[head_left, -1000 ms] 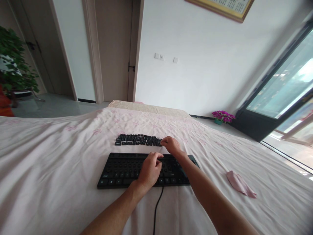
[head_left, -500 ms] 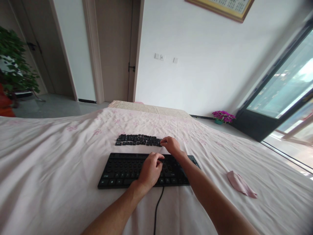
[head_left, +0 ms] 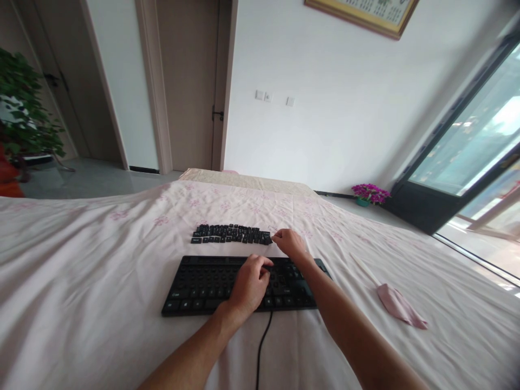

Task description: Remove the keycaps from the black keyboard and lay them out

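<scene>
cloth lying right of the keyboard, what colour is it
The cloth is pale pink; head view shows it.

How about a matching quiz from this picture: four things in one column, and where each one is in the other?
Things:
1. left hand
2. right hand
3. pink cloth
4. purple flowers

Places:
a. beside the glass door
b. on the keyboard
c. at the right end of the loose keycaps
d. alone on the sheet, right of the keyboard

Pairs: 1-b, 2-c, 3-d, 4-a.
</scene>
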Motion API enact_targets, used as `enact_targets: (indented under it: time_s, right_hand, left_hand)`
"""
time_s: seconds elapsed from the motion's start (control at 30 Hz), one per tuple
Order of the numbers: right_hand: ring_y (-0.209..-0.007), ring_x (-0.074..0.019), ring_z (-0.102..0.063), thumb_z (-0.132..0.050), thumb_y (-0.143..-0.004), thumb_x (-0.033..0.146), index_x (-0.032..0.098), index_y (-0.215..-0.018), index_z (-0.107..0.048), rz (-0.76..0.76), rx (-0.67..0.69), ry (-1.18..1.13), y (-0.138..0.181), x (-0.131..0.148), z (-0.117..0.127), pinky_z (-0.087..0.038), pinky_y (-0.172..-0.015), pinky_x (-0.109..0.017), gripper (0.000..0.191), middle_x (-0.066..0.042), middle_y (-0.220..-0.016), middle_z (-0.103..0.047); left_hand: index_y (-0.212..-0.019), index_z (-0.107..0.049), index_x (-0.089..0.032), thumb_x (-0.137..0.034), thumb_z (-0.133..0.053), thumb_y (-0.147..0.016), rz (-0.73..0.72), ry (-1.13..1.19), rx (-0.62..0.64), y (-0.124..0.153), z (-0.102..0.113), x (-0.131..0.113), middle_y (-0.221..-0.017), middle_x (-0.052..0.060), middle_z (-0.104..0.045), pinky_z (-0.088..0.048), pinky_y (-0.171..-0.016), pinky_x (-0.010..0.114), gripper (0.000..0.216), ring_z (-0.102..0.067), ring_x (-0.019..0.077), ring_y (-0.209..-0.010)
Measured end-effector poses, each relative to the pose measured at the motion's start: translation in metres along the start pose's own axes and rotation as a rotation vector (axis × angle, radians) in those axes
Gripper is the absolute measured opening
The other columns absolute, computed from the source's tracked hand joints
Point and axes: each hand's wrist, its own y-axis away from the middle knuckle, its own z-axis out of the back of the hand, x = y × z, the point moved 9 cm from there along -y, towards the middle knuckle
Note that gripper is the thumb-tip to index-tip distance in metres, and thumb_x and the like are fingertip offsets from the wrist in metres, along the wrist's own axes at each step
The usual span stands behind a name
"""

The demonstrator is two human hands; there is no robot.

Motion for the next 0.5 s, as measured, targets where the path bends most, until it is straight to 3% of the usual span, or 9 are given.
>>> enact_targets:
  time_s: [0.5]
  right_hand:
    - [-0.073,-0.0193,-0.063,-0.059,-0.071,0.045,0.022,-0.082,-0.074,-0.103,0.127,-0.031,-0.013,-0.011,-0.020,-0.037,-0.057,-0.023,0.030,-0.006,-0.077,-0.069]
  left_hand:
    - [-0.089,-0.064,-0.019,0.000,-0.047,-0.073,-0.002,-0.003,0.002,0.000,0.000,0.000,-0.093,0.002,-0.059,-0.048,-0.080,0.027,0.030,-0.059,0.0128,-0.082]
